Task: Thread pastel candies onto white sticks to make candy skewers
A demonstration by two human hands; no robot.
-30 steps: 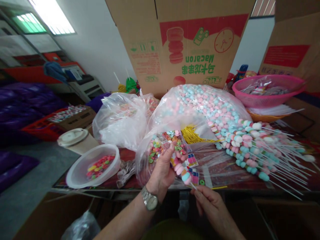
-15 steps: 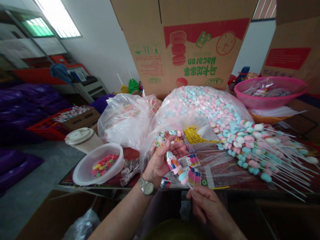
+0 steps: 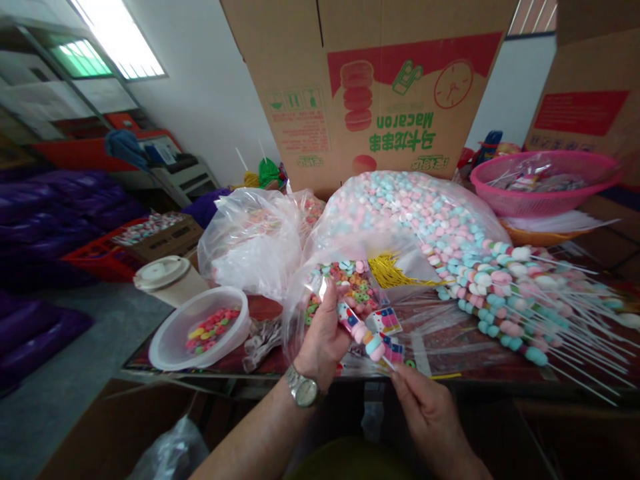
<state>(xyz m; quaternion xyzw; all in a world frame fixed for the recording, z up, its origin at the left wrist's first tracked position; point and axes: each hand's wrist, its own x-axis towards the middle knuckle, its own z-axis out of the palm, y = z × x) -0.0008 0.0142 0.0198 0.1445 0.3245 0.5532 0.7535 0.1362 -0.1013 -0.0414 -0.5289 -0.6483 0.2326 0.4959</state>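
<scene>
A candy skewer (image 3: 374, 347) of pink, blue and orange pieces slants between my hands, its top inside a small printed clear bag (image 3: 347, 313). My left hand (image 3: 323, 340) is closed on that bag, thumb up, with a watch on the wrist. My right hand (image 3: 430, 407) pinches the lower end of the skewer's white stick. More printed bags (image 3: 387, 320) lie flat on the table just beyond the skewer. Ring-shaped candies (image 3: 357, 288) and gold twist ties (image 3: 393, 271) sit behind my left hand.
To the right lies a heap of finished-looking marshmallow skewers (image 3: 515, 300), sticks pointing at me. A big bag of marshmallows (image 3: 400, 207) stands behind. At left are a candy bowl (image 3: 170, 343) and a lidded cup (image 3: 170, 280). A pink basket (image 3: 545, 200) and cardboard box (image 3: 400, 80) stand farther back.
My left hand's fingers have curled in more around the bag. The skewer and my right hand have shifted slightly to the right, and the view has moved a little.
</scene>
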